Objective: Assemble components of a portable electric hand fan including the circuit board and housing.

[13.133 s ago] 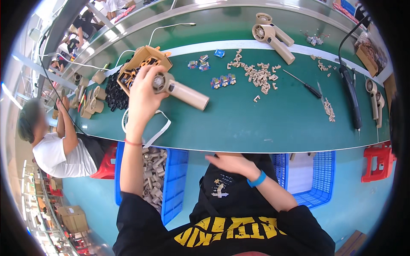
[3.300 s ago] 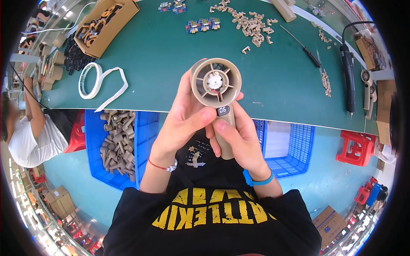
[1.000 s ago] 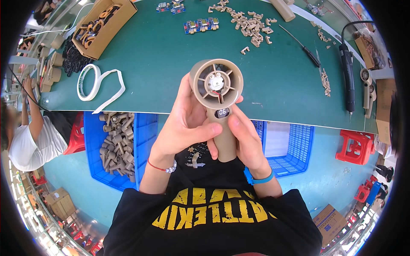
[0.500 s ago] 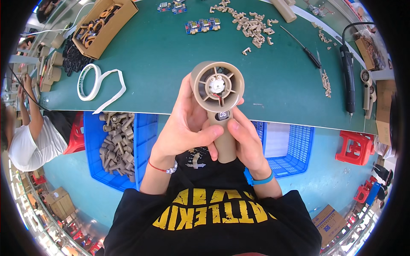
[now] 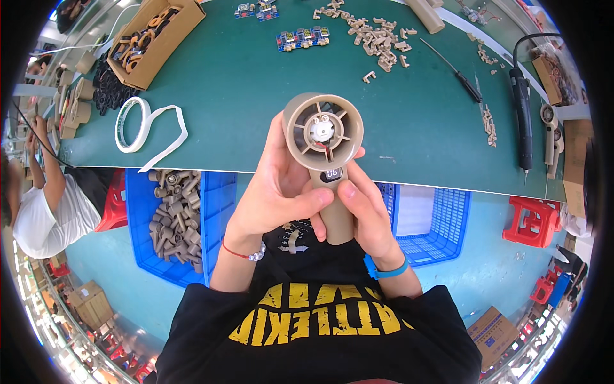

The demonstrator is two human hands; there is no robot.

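Observation:
A beige handheld fan (image 5: 295,131) is held upright between both hands, just over the table's near edge. Its round open head shows a white motor hub and spokes, and a small display (image 5: 332,174) is lit below the head. My left hand (image 5: 276,192) wraps the neck and handle from the left, its thumb lying across the handle. From the right, my right hand (image 5: 369,208) grips the handle, with its thumb just below the display. The fingers behind the fan are partly hidden.
On the green table (image 5: 236,83) lie white tape (image 5: 120,131), circuit boards (image 5: 303,39), small beige parts (image 5: 377,41), a screwdriver (image 5: 470,86) and a black electric screwdriver (image 5: 522,121). A blue crate (image 5: 142,224) holds beige housings; another blue crate (image 5: 451,224) stands right. A co-worker (image 5: 54,211) sits left.
The fan has shifted very slightly to the left with my hands. My grip on it looks the same, and its display stays lit.

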